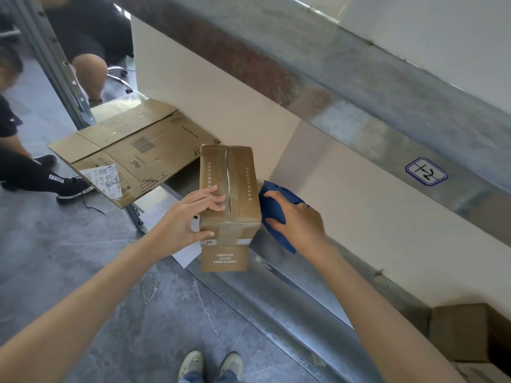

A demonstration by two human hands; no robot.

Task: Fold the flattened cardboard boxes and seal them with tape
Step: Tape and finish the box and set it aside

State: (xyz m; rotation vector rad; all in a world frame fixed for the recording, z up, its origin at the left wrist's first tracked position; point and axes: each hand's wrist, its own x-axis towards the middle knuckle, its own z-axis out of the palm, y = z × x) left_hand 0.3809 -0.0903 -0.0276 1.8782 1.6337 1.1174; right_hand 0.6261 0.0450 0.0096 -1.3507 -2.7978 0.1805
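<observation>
Your folded brown cardboard box [229, 194]: tan, white lettering in rows. Under your right hand [300, 221], dark blue plastic tool [277, 210]. Flattened brown cardboard sheet [132, 150]: black barcode. Grey stone floor [110, 286]: white veining.

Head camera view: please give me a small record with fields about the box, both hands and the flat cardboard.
box: brown folded cardboard box, top flaps closed, shiny tape along the seam
left hand: left hand grips the box's near left corner
right hand: right hand holds blue tool against the box's right side; type unclear
flat cardboard: flattened brown cardboard sheet, lying behind the box, to its left
</observation>
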